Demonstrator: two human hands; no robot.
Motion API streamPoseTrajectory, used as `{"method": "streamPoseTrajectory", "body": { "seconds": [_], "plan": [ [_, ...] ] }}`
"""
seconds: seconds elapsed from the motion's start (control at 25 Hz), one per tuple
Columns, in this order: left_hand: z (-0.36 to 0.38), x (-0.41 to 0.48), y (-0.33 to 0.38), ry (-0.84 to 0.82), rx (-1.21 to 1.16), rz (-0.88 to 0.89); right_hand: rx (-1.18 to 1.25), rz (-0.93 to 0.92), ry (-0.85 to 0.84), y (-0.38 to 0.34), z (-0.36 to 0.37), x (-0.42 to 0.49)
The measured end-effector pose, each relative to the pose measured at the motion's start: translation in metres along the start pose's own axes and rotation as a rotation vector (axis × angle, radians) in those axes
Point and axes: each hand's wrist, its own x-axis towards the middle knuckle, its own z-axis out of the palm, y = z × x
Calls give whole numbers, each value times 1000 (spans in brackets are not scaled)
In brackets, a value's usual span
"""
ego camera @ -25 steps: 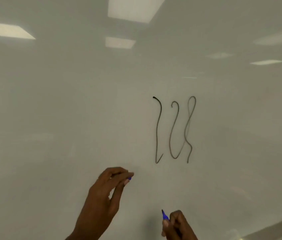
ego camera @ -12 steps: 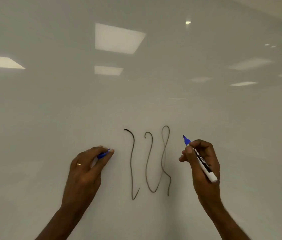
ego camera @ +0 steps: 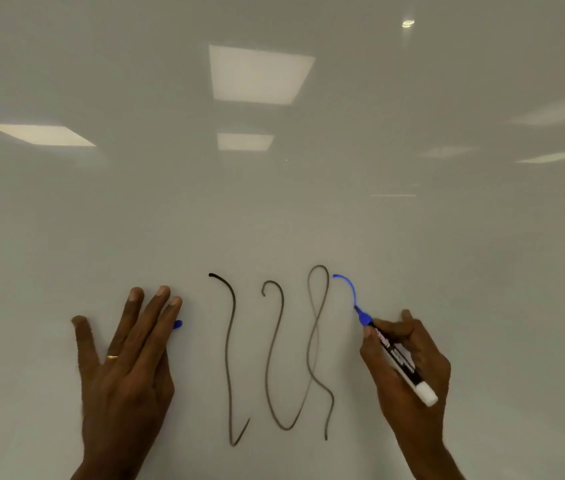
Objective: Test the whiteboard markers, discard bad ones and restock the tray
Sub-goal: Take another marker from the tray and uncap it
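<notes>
Three squiggles (ego camera: 267, 368) are lying at nine o'clock of the marker (ego camera: 395, 355) my right hand (ego camera: 409, 372) is gripping, testing blue on the whiteboard (ego camera: 274, 202); my flat left hand (ego camera: 125, 368) is covering its cap (ego camera: 178, 324). Recapping seems next.

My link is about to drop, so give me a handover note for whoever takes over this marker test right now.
Left hand: flat on the whiteboard, fingers straight; the blue cap peeks out beneath them.
Right hand: grip round the blue marker, tip on the board.
Done: three dark test lines drawn; a short blue line begun, strong in colour.
Left: finish the stroke, judge it, recap, then sort. Tray and other markers are out of view.
</notes>
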Motion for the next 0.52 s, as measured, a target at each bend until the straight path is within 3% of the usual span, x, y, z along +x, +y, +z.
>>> {"method": "streamPoseTrajectory", "body": {
  "seconds": [0.12,0.24,0.28,0.4,0.52],
  "plan": [
    [5,1,7,20,43,-26,-214,34,-56,30,-7,-49],
    [7,1,8,27,47,-54,-199,-248,-50,33,-22,-45],
    [9,0,6,20,35,-67,-141,-259,-58,29,-27,-28],
    [17,-5,-5,-17,-19,-85,56,-129,-128,3,-33,47],
    [21,-11,-8,-35,-68,-99,66,-136,-121,-1,-36,82]
  ]
}}
